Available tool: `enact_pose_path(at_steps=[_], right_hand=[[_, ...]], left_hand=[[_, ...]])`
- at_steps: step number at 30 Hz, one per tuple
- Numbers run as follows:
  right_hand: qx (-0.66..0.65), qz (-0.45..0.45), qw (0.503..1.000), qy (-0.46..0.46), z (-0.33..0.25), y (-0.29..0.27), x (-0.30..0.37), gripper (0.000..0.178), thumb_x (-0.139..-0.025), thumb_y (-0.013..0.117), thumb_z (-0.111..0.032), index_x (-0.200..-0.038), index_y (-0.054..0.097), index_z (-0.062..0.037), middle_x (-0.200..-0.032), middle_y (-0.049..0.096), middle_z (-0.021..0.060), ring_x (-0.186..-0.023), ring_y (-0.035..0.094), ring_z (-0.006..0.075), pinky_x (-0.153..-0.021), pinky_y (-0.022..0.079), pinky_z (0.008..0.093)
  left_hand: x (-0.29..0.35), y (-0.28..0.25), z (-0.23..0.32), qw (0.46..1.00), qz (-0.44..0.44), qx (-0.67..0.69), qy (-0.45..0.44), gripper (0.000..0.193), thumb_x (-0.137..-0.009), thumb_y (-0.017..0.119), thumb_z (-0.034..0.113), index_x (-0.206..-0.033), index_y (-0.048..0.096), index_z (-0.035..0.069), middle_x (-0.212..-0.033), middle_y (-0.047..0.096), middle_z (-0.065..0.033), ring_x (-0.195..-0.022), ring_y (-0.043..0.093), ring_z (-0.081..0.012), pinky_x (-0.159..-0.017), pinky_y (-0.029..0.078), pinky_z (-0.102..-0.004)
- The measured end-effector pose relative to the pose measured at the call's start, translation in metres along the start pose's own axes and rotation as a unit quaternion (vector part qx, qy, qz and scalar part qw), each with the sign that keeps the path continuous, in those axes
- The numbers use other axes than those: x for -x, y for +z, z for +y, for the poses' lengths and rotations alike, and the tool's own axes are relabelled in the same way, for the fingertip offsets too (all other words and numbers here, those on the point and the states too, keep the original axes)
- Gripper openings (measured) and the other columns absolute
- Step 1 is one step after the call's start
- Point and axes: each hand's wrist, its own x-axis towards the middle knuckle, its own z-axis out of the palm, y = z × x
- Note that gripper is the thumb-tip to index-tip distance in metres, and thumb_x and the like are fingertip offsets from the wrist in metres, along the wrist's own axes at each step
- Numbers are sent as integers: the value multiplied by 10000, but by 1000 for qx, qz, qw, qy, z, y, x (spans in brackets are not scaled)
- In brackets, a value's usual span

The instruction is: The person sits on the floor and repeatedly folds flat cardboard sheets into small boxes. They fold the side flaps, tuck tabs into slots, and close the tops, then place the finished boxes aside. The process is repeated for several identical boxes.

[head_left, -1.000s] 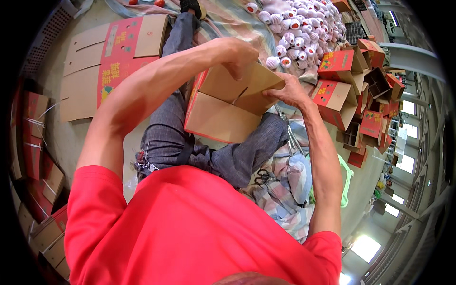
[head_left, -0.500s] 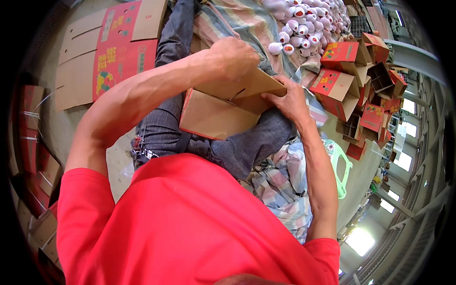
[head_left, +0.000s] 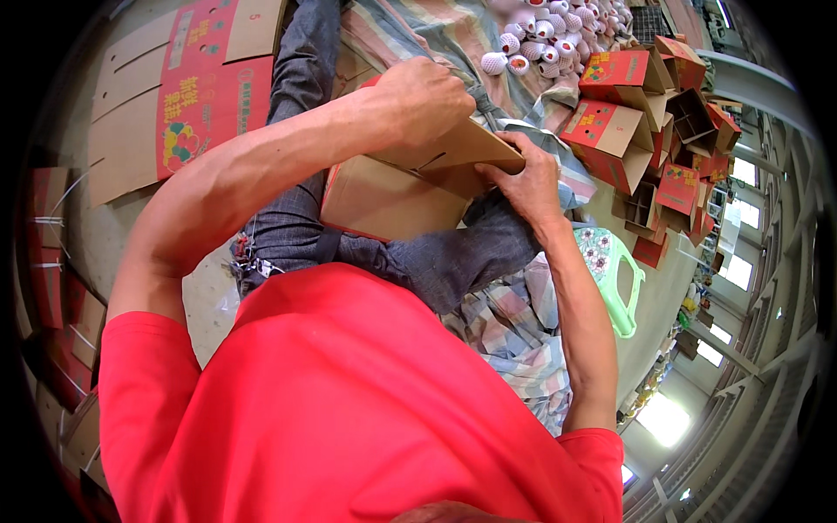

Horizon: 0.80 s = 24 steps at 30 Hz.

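A brown cardboard box (head_left: pixel 392 200) with red outer sides lies tilted between my legs, its flaps standing up. My left hand (head_left: pixel 427 100) is curled closed over the far edge of a raised flap; its fingertips are hidden behind the wrist and the cardboard. On the flap's right corner sits my right hand (head_left: pixel 530 181), thumb on the near face and fingers behind, pinching it. A slot (head_left: pixel 433 162) shows in the flap between the two hands.
Flat red-and-brown cartons (head_left: pixel 196 96) lie at the far left. Fruit in white foam nets (head_left: pixel 558 39) is heaped on a striped cloth (head_left: pixel 418 35). Open boxes (head_left: pixel 610 144) pile up at the right, beyond a green stool (head_left: pixel 615 279). Strapped carton bundles (head_left: pixel 54 261) stand left.
The view has shifted slightly, so the surroundings sit a little further left and up. Both hands keep their hold on the box, which has tilted only slightly.
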Motion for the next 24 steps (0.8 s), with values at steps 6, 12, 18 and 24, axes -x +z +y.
enact_pose_path(at_steps=[6,12,18,24], right_hand=[[76,82,992,-60,8,6,4,539,-788,920,-236,-1241,689,-57,-1270,699,155,-1189,665,375,-1006,494,483],[178,-112,971,-116,5,43,41,307,-934,734,-135,-1219,649,-57,-1143,617,170,-1152,601,404,-975,470,486],[64,-94,985,-126,1,73,34,217,-966,590,-48,-1154,625,54,-1070,638,262,-1101,621,466,-954,503,550],[171,-156,968,-98,2,91,3,276,-849,543,12,-1109,633,28,-1119,639,267,-1074,639,429,-903,542,492]], left_hand=[[-5,-4,-9,1000,-8,11,1,179,-725,793,128,-893,805,67,-943,798,-151,-948,783,-340,-775,621,-444],[-22,3,-29,999,-37,13,-9,237,-704,830,111,-937,806,73,-988,801,-148,-995,780,-339,-786,630,-443],[-27,-2,-36,994,-93,16,-48,303,-694,859,119,-989,806,78,-1032,799,-141,-1008,777,-331,-793,627,-444],[-31,11,-45,992,-90,9,-88,230,-737,818,96,-966,813,71,-1029,804,-147,-1004,782,-324,-789,625,-433]])
